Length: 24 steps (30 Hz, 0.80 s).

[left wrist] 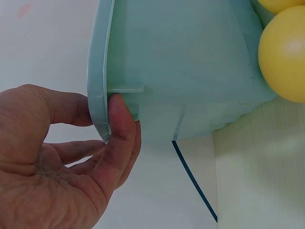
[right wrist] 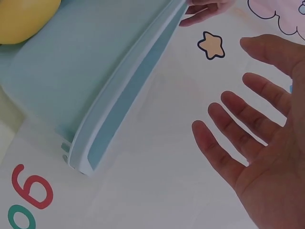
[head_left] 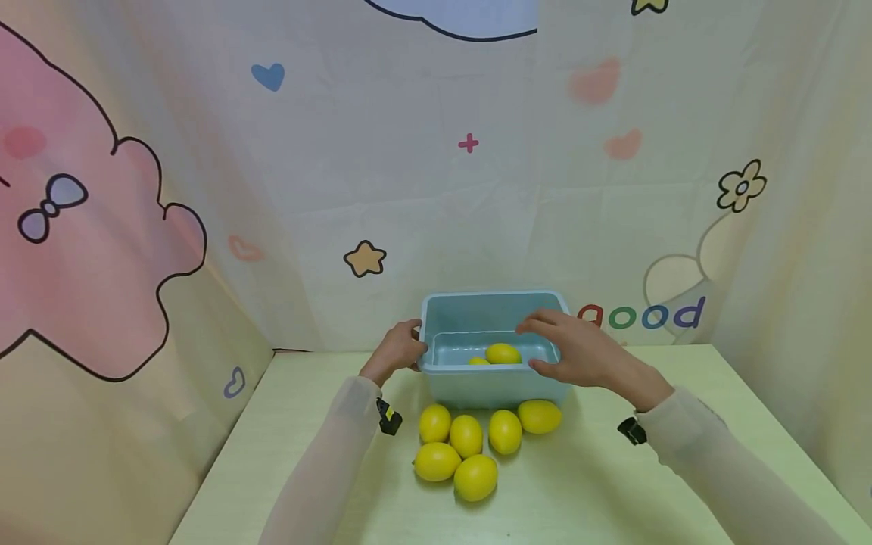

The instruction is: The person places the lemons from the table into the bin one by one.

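Note:
A light blue plastic bin (head_left: 493,386) stands on the table, with a lemon (head_left: 503,353) and part of another inside. My left hand (head_left: 397,348) pinches the bin's left rim; in the left wrist view the thumb and fingers (left wrist: 121,138) lie on either side of that rim. Over the bin's right part hovers my right hand (head_left: 579,350), its fingers spread and holding nothing. The right wrist view shows the fingers (right wrist: 238,133) apart from the rim. In front of the bin lie several lemons (head_left: 466,436), the rightmost one (head_left: 540,417) close to its front wall.
The pale table (head_left: 306,454) reaches back to a printed curtain (head_left: 409,189) right behind the bin. More curtain (head_left: 804,265) hangs along the sides. A dark wrist device (head_left: 389,417) sits at the left cuff, another device (head_left: 632,431) at the right.

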{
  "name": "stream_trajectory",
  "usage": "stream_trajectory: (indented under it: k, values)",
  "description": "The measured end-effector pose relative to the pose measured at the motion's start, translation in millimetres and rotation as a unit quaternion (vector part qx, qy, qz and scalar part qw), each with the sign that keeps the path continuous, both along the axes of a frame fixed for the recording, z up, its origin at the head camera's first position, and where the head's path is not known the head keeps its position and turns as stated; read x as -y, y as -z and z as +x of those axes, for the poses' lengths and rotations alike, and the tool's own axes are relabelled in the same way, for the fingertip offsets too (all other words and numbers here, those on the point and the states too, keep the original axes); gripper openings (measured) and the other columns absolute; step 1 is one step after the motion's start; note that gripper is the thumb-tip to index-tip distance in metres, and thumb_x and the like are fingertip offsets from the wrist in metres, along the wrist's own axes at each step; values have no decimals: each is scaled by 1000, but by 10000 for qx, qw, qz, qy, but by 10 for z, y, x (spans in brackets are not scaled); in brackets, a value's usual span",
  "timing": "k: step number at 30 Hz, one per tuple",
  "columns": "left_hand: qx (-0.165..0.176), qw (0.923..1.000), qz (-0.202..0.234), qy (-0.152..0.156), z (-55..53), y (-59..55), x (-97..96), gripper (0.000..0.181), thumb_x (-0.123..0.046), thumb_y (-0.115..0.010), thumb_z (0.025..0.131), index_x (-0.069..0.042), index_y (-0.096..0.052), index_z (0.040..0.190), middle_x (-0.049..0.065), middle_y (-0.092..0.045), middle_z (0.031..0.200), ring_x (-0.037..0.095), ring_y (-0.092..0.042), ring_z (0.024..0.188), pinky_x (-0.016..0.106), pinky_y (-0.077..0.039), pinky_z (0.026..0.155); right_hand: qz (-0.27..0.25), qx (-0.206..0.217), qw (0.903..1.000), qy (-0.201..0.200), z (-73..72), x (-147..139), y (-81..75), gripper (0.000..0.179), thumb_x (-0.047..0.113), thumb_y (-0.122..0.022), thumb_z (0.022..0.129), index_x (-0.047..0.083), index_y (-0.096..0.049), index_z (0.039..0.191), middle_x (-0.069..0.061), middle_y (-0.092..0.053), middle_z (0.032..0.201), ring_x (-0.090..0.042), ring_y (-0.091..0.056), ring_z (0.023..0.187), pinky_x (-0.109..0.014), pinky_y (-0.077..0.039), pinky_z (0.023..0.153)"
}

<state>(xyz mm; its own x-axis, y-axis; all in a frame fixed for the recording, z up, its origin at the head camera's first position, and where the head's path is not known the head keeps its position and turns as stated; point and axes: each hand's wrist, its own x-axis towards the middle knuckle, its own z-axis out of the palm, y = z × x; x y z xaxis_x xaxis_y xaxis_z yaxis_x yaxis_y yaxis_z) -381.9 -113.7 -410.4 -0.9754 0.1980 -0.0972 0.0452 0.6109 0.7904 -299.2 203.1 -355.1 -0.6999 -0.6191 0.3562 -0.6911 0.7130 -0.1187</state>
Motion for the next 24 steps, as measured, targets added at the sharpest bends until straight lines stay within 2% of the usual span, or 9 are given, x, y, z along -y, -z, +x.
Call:
stream_trajectory:
  k: [14, 24]
  values:
    - [-14, 10000, 23, 6, 18, -16, 0, 61, -8, -57, 89, -8, -41, 148, 21, -59, 126, 25, -66, 88, 31, -61, 65, 13, -189, 9996, -221, 177, 38, 183, 36, 27, -75, 84, 19, -65, 118, 1, -64, 122, -21, -64, 107, -38, -58, 87]
    - [-11, 10000, 46, -1, 7, 4, 5, 64, -7, -56, 89, -5, -37, 150, 23, -58, 128, 25, -66, 88, 30, -61, 63, 168, 179, 9996, -125, 214, 13, 373, 37, 29, -73, 85, 20, -65, 120, 2, -65, 121, -18, -64, 104, -38, -58, 86]
